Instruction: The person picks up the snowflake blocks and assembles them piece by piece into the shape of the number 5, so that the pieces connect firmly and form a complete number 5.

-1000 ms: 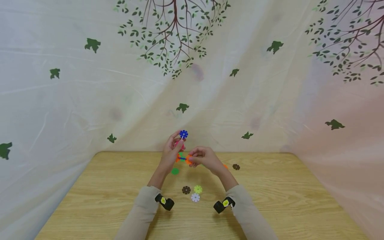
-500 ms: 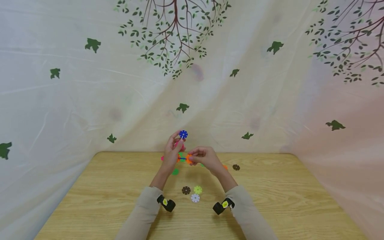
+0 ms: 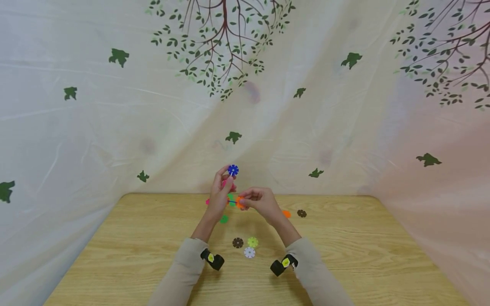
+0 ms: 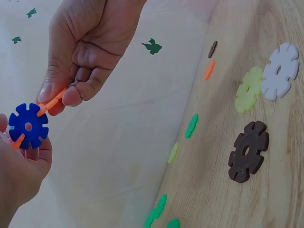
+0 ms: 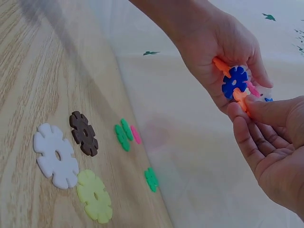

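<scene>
Both forearms, in pale beige sleeves, reach forward from the near edge and angle inward so the two hands meet above the far middle of the bench. A black wrist-worn camera sits on each wrist, just past the cuff. The left hand [image 3: 219,196] is raised with its wrist bent upward, palm turned toward the right, fingers and thumb curled in a grip near the fingertips. The right hand [image 3: 261,204] sits slightly lower, knuckles up, thumb and forefinger pressed together in a pinch, the other fingers folded loosely beneath. The fingertips of the two hands are almost touching.
</scene>
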